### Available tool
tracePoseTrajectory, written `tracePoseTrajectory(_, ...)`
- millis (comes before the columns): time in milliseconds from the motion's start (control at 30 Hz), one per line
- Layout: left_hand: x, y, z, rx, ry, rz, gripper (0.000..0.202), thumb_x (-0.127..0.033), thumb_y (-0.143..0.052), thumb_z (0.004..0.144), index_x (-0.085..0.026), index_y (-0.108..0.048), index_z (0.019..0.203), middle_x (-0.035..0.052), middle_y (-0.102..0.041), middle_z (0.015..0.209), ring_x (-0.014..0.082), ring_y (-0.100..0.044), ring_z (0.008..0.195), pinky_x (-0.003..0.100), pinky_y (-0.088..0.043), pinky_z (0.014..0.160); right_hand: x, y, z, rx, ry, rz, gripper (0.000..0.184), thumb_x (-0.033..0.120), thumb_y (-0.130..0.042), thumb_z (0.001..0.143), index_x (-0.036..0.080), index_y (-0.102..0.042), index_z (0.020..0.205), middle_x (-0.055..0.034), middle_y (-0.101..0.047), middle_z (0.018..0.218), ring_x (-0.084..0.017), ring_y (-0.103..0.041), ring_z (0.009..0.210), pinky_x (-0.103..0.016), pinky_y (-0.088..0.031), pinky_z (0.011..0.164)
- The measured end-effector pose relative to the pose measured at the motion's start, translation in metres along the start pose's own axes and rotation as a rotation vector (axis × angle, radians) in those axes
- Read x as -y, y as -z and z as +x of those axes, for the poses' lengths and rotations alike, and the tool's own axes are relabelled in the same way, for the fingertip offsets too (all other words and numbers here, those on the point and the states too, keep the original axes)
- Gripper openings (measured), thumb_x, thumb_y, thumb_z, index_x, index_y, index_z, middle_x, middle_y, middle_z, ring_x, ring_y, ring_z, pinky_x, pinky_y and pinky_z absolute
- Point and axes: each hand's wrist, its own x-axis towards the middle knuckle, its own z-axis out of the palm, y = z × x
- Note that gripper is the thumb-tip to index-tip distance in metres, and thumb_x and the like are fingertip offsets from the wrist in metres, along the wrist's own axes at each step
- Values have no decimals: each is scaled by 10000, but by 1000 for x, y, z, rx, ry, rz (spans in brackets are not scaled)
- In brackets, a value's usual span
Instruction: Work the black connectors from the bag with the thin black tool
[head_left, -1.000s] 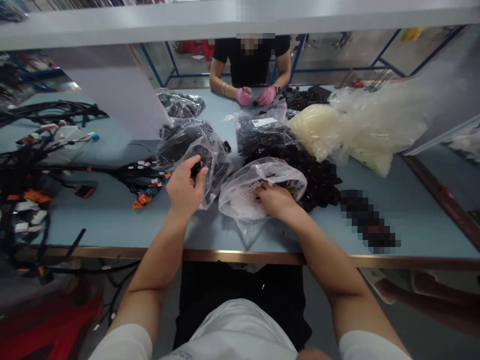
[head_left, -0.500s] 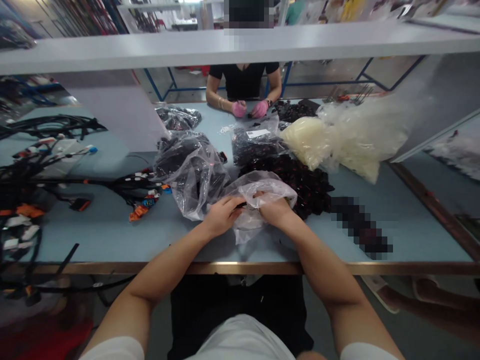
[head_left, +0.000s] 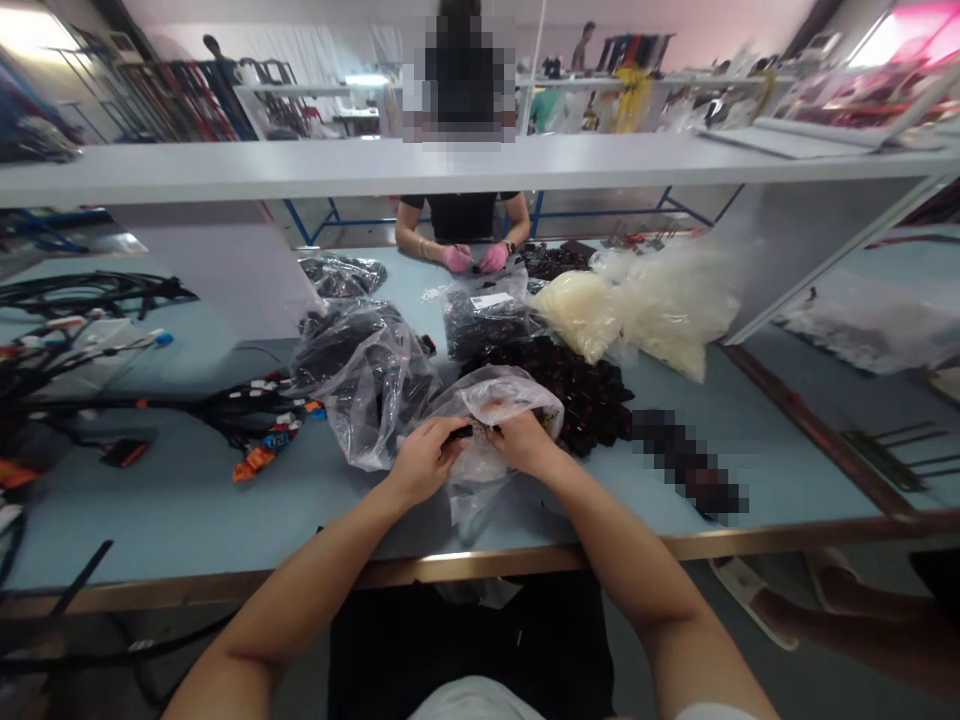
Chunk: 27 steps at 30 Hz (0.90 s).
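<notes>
My left hand (head_left: 421, 462) and my right hand (head_left: 523, 441) meet over a clear plastic bag (head_left: 491, 400) in front of me on the pale blue table (head_left: 187, 490). Between the fingertips of both hands sits a small black part (head_left: 463, 432); the left fingers pinch it, and the right fingers are curled at its other end. Just left of my hands lies another clear bag of black parts (head_left: 375, 385). A loose heap of dark connectors (head_left: 585, 385) lies right behind the bag.
A person in pink gloves (head_left: 474, 257) works across the table. Bags of black parts (head_left: 487, 315) and cream-coloured parts (head_left: 637, 305) fill the middle. Wire harnesses with coloured connectors (head_left: 255, 440) spread at the left. A grey shelf (head_left: 450, 165) runs overhead.
My left hand came from the left bag, carrying a black part, to meet my right hand at the clear bag. The camera has tilted up, showing more of the room.
</notes>
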Motion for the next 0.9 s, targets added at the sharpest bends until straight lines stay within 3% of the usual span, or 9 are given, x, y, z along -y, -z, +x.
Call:
tracePoseTrajectory(167, 4, -3, -3, -5, 69, -6, 217, -297, -629, 1039, -225, -722, 1222, 67, -820, 1090, 207, -792, 978, 313, -655, 850, 4, 2, -3, -9, -47, 70, 357, 66, -672, 834, 218, -810, 1127, -100, -829, 1184, -293, -750, 1140, -427, -573, 1058)
tracePoseTrajectory(300, 5, -4, -3, -2, 136, -35, 177, -311, -707, 992, -222, -744, 1140, 45, -820, 1006, 183, -772, 826, 276, -630, 718, 7, 4, -3, -55, -107, 143, 250, 131, -678, 897, 220, -829, 1075, -94, -841, 1098, -281, -773, 1061, -406, -589, 1007)
tracePoseTrajectory(367, 4, -2, -1, -5, 150, -65, 157, -311, -729, 983, -230, -766, 1112, 41, -821, 990, 180, -770, 827, 274, -626, 724, 9, 6, -4, -73, -140, 183, 185, 197, -682, 939, 221, -837, 1037, -93, -846, 1073, -274, -780, 1032, -400, -593, 992)
tracePoseTrajectory(533, 0, 3, 5, -46, 264, -250, 197, -345, -774, 952, -241, -800, 1117, 57, -827, 1036, 200, -784, 924, 308, -645, 818, 12, 11, -8, -81, -231, 372, 212, 348, -676, 979, 226, -847, 1011, -49, -845, 923, -227, -780, 877, -340, -598, 868)
tracePoseTrajectory(700, -4, -1, 4, -61, 437, -469, 325, -417, -870, 854, -190, -771, 1065, 44, -804, 928, 178, -753, 792, 300, -629, 753, 19, 15, -11, -164, -230, 493, 216, 416, -751, 925, 228, -845, 977, -37, -839, 921, -212, -756, 847, -356, -597, 874)
tracePoseTrajectory(900, -10, -5, 4, -72, 374, -447, 255, -379, -857, 857, -206, -796, 1034, 57, -798, 988, 179, -746, 854, 305, -622, 775, 29, 18, -12, -175, -197, 446, 179, 434, -773, 939, 273, -852, 939, -28, -836, 886, -210, -739, 836, -373, -590, 857)
